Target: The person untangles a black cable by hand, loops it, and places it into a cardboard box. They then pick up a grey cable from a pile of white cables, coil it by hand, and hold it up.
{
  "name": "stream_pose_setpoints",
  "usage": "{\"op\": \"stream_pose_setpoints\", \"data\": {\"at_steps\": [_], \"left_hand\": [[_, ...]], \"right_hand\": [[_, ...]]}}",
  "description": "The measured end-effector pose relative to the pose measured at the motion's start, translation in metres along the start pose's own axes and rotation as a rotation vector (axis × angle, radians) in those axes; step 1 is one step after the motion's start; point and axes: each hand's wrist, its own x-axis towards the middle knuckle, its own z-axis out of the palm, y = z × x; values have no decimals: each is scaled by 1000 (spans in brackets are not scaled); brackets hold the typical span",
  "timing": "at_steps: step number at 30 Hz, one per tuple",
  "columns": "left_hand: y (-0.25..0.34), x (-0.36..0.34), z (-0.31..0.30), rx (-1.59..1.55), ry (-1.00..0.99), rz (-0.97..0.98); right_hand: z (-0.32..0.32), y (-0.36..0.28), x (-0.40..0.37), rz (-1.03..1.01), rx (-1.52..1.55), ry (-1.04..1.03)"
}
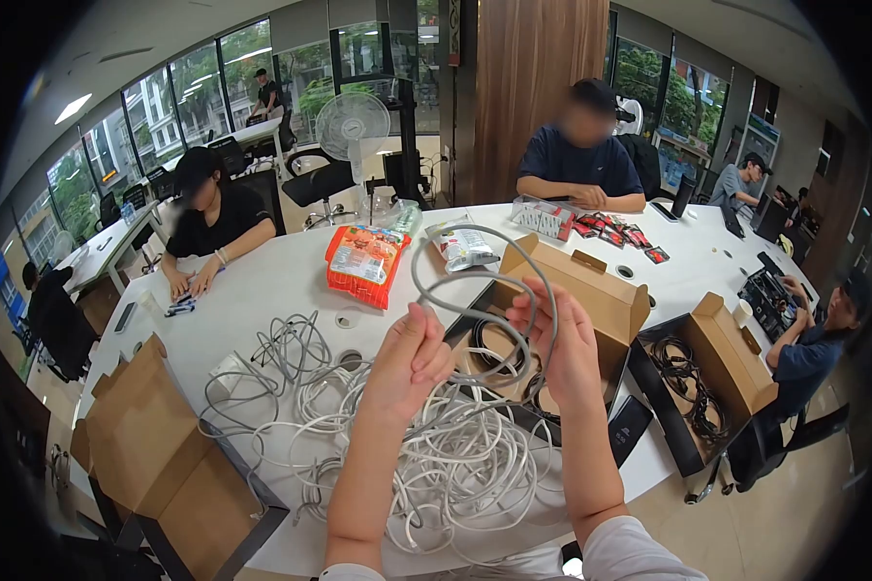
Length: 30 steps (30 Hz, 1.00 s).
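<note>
No txt reading clearly. Red/orange pkt [365,266] is showing sm. print, illeg.; blk box [630,431] is bearing pale, blurred lettering.

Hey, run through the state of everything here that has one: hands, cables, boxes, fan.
Grey cable: looped, held up.
Left hand: fingers curled in; what it grips is hidden.
Right hand: fingers bent around the cable.
White cables: tangled heap.
Left box: lid open.
Right box: lid open, black cables inside.
Middle box: lid open, cables inside.
Fan: upright; can't tell whether spinning.
</note>
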Motion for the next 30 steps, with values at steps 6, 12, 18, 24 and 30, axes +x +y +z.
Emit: {"op": "stream_pose_setpoints", "data": {"at_steps": [6, 12, 18, 24, 30], "left_hand": [[16, 3, -9, -98, 179, -24], [30, -5, -14, 28, 230, 128], [49, -16, -8, 272, 245, 287], [55, -18, -11, 3, 203, 419], [41, -11, -1, -272, 235, 415]], "right_hand": [[-3, -4, -3, 11, -21, -88], [-12, -7, 3, -82, -193, 223], [-34, -22, 6, -219, 43, 412], [-62, -17, 17, -306, -205, 426], [-20, -19, 4, -542, -524, 445]]}}
